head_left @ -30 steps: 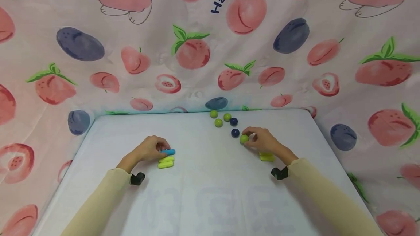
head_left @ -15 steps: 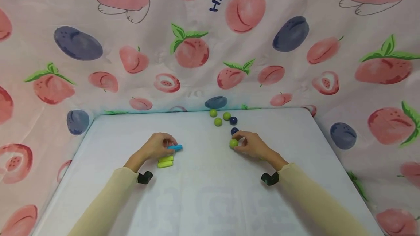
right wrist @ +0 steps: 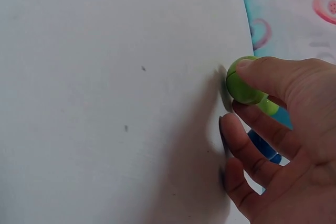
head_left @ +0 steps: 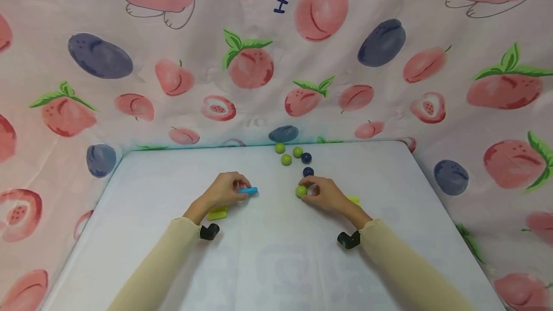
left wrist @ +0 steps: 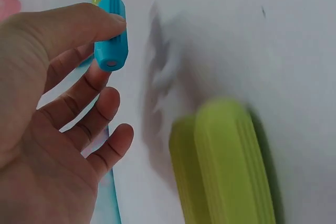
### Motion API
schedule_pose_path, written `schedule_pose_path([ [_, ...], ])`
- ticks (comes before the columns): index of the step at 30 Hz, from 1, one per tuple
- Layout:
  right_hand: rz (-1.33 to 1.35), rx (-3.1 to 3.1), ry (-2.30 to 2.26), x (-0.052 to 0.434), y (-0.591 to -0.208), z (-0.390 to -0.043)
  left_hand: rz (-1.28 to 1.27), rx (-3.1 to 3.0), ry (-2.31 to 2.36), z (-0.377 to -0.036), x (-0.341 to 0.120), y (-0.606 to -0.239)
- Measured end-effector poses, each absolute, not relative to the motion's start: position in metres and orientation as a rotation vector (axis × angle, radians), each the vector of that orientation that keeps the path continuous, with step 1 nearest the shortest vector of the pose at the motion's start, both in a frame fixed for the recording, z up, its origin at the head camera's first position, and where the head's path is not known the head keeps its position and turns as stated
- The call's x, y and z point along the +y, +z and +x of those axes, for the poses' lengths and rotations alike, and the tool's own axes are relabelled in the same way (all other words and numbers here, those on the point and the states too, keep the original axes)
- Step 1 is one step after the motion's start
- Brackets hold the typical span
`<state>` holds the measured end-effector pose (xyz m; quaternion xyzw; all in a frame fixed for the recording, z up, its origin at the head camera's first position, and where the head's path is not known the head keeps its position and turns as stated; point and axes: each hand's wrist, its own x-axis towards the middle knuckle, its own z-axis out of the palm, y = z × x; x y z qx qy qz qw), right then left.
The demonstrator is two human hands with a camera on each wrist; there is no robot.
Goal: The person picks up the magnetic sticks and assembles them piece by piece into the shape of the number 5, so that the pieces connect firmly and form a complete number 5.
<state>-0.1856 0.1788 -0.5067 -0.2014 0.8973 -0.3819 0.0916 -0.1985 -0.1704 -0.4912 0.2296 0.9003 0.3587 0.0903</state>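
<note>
A fruit-printed cloth (head_left: pixel 389 85) hangs behind and around a pale table (head_left: pixel 276 263). Two hands meet near its middle. The left hand (head_left: pixel 224 192) pinches a short blue peg (head_left: pixel 248 190) between thumb and fingers, just above the surface; yellow-green pegs (head_left: pixel 217 213) lie beside it. The right hand (head_left: pixel 327 196) pinches a green ball (head_left: pixel 301 191) at its fingertips, with more green and dark blue balls (head_left: pixel 296 157) near the far edge. Both pieces look light, rigid, smooth plastic; the ball could roll if freed, so grip across its middle.
</note>
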Motion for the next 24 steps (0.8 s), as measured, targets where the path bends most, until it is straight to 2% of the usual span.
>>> schedule_pose_path([
  [24, -0.584, 2.708, -1.152, 0.178, -0.517, -0.184, 0.811, 2.622, 1.141, -0.206, -0.101, -0.504],
])
